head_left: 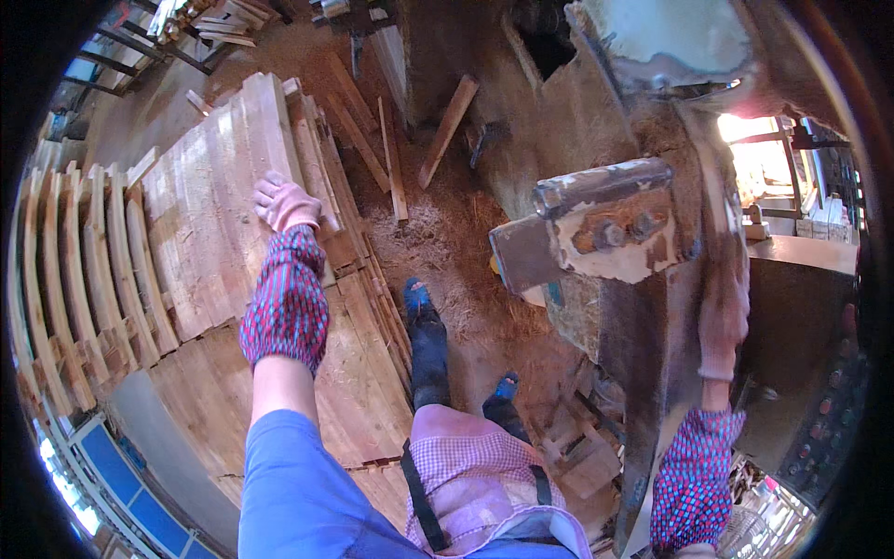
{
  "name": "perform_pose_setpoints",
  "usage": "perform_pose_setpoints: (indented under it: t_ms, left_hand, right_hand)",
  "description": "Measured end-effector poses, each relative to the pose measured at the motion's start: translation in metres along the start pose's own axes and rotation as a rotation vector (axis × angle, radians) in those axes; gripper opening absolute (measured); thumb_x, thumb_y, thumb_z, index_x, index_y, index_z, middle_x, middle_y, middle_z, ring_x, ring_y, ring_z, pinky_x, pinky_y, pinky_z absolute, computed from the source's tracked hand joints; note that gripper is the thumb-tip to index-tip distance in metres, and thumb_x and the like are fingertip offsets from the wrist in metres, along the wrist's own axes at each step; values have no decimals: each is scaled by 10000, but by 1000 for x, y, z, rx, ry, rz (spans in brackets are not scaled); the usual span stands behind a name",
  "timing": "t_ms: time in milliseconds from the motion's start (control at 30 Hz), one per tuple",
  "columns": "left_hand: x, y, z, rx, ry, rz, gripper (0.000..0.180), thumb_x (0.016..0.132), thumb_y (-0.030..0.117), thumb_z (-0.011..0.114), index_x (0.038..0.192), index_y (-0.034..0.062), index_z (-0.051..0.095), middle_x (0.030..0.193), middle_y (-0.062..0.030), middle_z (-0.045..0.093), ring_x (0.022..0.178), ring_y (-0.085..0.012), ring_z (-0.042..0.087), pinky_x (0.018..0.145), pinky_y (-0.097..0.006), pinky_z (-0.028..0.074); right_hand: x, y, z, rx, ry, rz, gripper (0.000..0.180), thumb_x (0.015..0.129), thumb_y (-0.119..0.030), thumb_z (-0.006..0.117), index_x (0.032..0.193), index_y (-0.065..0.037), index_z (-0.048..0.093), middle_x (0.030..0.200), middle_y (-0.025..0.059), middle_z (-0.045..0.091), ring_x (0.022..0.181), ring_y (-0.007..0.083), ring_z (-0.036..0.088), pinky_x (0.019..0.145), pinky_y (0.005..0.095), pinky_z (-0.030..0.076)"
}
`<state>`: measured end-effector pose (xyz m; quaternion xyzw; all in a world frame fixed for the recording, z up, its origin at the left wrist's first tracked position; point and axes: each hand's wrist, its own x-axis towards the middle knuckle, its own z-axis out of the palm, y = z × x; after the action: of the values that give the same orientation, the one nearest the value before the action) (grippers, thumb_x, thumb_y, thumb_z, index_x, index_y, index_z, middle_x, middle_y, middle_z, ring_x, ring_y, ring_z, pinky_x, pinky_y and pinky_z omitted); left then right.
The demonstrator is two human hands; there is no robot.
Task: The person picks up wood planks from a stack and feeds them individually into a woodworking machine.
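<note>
My left hand point(287, 201), in a pale pink glove, lies on top of a stack of wooden boards point(214, 177) near the stack's right side. Its fingers rest on the wood, slightly apart. On the right, my gloved right hand point(724, 321) reaches forward beside a worn, dusty machine point(605, 224). Motion smears that hand, so its fingers and anything in them cannot be made out. Patterned sleeve covers show on both forearms. A metal block with bolts and peeling paint juts from the machine between my hands.
Curved wooden slats point(98, 270) stand in a row at the far left. Loose wood strips point(449, 130) and sawdust point(424, 238) lie on the floor ahead. Below me are my feet in blue footwear. Wood offcuts point(587, 466) are heaped at the machine's base, and a window point(759, 158) glows at right.
</note>
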<state>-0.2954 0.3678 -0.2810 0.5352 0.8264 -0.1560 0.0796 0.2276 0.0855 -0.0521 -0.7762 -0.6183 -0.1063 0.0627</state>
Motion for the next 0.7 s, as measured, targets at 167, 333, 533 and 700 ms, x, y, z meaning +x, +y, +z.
perform_pose_setpoints:
  t_ms: [167,333,533,700]
  left_hand:
    - [-107,-62,3,-1247,-264,251,527,690,72,716,1152,-19,479,929,-96,648,814,-204,649,771,-330,540]
    - [-336,-67,-83,-1986,-376,306,506,788,88,688,1233,-11,468,972,-115,654,868,-219,667,813,-345,559]
    - [-518,-24,-136,-2215,-479,419,816,861,365,756,1451,12,316,1290,-169,554,1166,-271,568,998,-399,481]
    - [-544,14,-140,-2254,-672,537,651,914,155,699,1450,60,342,1403,-107,478,1257,-250,517,1104,-474,417]
  right_hand:
    - [35,-105,-48,384,227,-55,406,985,-15,448,1386,8,511,1382,164,565,1306,286,511,1102,373,381]
    - [-88,-196,-95,1358,-549,-43,626,874,-202,729,1409,6,479,1392,225,530,1331,298,486,1123,376,372]
    - [-201,-139,-152,1081,-494,-182,825,846,-249,721,1509,-4,295,1511,257,357,1386,345,408,1116,354,379]
    - [-302,-7,-192,490,-288,93,569,847,-186,671,1355,26,523,1275,298,577,1156,438,596,968,487,496]
